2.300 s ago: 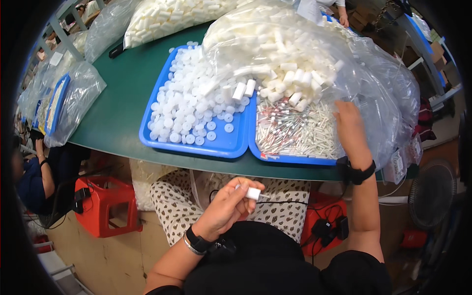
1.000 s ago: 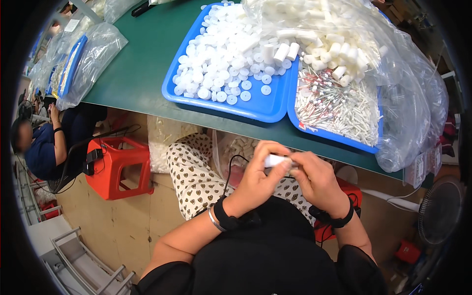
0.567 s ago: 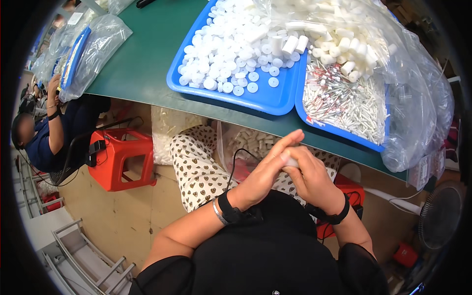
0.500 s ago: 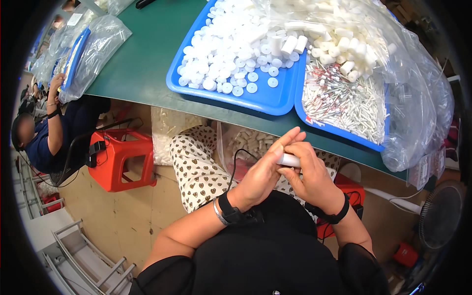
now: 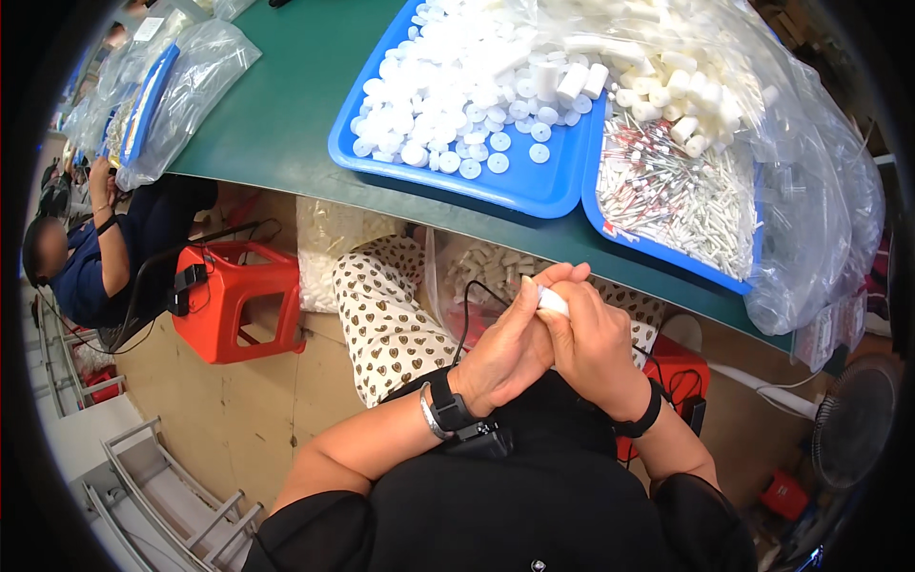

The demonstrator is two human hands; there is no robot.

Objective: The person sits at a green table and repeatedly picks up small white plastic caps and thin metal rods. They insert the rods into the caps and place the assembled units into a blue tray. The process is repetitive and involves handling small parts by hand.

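Observation:
My left hand [image 5: 507,357] and my right hand [image 5: 596,341] meet over my lap, just in front of the table edge. Between them is a small white cylinder [image 5: 553,302], partly covered by fingers. My right hand wraps round it with the thumb along its near side. The left thumb presses against the cylinder's other end, and the remaining left fingers are partly hidden behind the right hand. Beyond the hands, a blue tray [image 5: 457,194] holds many translucent white discs [image 5: 429,105] and a few white cylinders [image 5: 573,82].
A second blue tray [image 5: 658,265] contains thin white and red pieces [image 5: 667,191], with cream-white cylinders [image 5: 701,95] under clear plastic [image 5: 810,172]. The green table [image 5: 276,114] spans the far side. At left are a red stool [image 5: 224,315] and a seated person [image 5: 86,262]. A fan [image 5: 853,419] stands right.
The white cylinder is tilted differently and more covered now. My right hand has turned and closed further round it, while my left thumb bears on its end.

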